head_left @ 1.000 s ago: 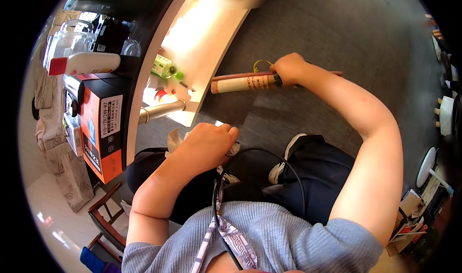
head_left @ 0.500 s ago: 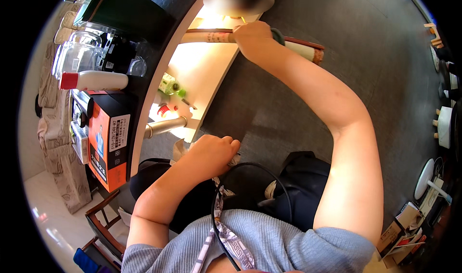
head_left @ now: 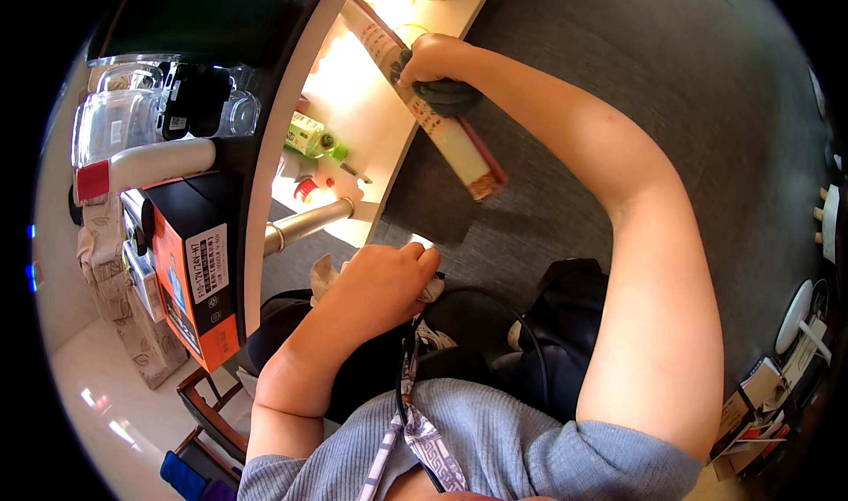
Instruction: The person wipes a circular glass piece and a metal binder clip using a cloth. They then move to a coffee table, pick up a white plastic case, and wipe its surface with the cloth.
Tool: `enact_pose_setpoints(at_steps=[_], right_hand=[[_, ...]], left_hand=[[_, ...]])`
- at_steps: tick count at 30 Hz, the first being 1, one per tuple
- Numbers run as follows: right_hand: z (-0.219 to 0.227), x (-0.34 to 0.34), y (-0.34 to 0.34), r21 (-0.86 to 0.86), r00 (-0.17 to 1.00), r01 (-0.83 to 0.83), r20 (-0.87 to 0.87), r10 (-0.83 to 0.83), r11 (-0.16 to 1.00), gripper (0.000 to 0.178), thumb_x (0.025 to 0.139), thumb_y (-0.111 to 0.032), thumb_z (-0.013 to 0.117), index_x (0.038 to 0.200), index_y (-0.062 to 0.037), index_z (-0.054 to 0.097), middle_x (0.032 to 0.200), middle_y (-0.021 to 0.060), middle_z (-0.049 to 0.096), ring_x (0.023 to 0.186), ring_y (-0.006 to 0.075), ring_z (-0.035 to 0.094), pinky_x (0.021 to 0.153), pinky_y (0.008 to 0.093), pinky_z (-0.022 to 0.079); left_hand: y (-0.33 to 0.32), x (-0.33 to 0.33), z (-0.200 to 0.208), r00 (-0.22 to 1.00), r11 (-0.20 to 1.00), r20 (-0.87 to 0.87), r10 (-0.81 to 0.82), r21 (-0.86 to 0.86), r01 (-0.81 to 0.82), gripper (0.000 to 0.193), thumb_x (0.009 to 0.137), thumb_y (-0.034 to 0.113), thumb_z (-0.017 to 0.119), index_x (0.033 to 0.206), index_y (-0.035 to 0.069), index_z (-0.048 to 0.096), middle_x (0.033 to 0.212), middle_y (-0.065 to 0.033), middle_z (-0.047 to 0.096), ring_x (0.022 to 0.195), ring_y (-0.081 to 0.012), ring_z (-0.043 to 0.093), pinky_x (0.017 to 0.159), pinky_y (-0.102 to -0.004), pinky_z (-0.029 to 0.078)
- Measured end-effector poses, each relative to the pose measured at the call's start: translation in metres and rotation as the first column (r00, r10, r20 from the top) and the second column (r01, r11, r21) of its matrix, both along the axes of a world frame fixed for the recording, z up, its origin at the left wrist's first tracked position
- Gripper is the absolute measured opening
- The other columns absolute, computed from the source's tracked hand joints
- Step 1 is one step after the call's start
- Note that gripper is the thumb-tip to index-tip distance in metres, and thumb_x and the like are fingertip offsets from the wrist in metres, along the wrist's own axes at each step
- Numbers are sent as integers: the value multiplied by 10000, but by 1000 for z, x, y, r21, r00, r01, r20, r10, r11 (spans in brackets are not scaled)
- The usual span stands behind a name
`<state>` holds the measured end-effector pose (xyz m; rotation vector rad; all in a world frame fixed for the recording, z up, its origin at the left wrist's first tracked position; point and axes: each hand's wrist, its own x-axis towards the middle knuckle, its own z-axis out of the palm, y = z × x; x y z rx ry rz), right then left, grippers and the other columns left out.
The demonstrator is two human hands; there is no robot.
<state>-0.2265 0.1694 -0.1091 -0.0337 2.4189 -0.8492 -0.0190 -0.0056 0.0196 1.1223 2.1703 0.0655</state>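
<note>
My right hand [head_left: 437, 60], arm stretched forward, is closed at a long narrow pale box [head_left: 450, 143] with a reddish edge, printed sides and a worn brown end. A dark grey-green cloth [head_left: 448, 97] is bunched under that hand, against the box. The box slants from over the lit shelf [head_left: 349, 104] out above the floor; its far end is lost in glare. Lower down, my left hand [head_left: 389, 276] is closed near my lap. Pale crumpled cloth [head_left: 323, 278] shows beside its wrist, and a whitish bit [head_left: 433, 289] sticks out at its fingers.
On the shelf lie a green-capped bottle [head_left: 311, 139] and a red-and-white item [head_left: 306, 190], near a metal tube [head_left: 309, 226]. The dark counter at left bears an orange-black box [head_left: 190, 263], a white red-capped bottle [head_left: 163, 164] and clear containers [head_left: 115, 117]. A black cable [head_left: 530, 333] loops before me.
The long box has swung from nearly level to a steep slant, its near end coming toward me. My right hand has moved slightly left with the cloth. My left hand stays closed, nearly still.
</note>
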Motion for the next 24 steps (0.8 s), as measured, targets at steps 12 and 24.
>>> enact_pose_setpoints(at_steps=[12, 24], right_hand=[[-58, -47, -45, -573, 832, 549, 449, -327, 608, 382, 775, -244, 779, 994, 46, 663, 925, 143, 685, 761, 244, 665, 699, 369, 551], [-73, -53, -72, -589, 812, 582, 451, -370, 561, 338, 748, -170, 788, 957, 62, 657, 920, 165, 683, 735, 257, 668, 672, 377, 559]], left_hand=[[-6, 11, 8, 999, 999, -22, 36, -30, -37, 355, 646, 145, 745, 915, 38, 539, 848, -98, 570, 778, -295, 632, 635, -395, 503], [-14, 22, 11, 999, 998, -23, 50, -44, -51, 364, 649, 142, 746, 925, 27, 538, 853, -107, 579, 760, -299, 641, 629, -398, 510]])
